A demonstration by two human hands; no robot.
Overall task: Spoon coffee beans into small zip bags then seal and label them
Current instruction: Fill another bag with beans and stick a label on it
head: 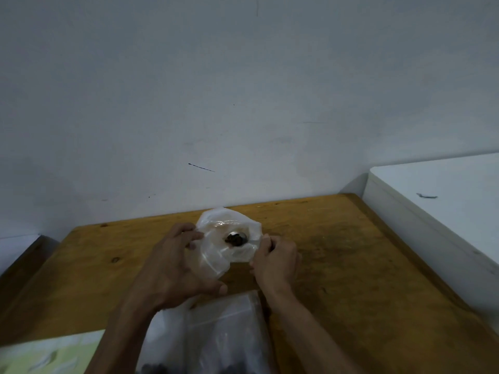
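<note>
A clear plastic bag (228, 236) lies on the wooden table (337, 252), its mouth spread wide. Inside it I see a small dark heap of coffee beans (234, 240) with something shiny, perhaps a spoon bowl, against them. My left hand (175, 263) grips the bag's left edge, fingers curled over the plastic. My right hand (275, 261) pinches the bag's right edge. Close to me lies a stack of clear zip bags (224, 330), with dark beans showing through the plastic at the bottom edge of the view.
A white box or cabinet (442, 211) stands along the table's right side. A pale green printed sheet (48, 354) lies at the near left. A grey-white wall runs close behind the table's far edge.
</note>
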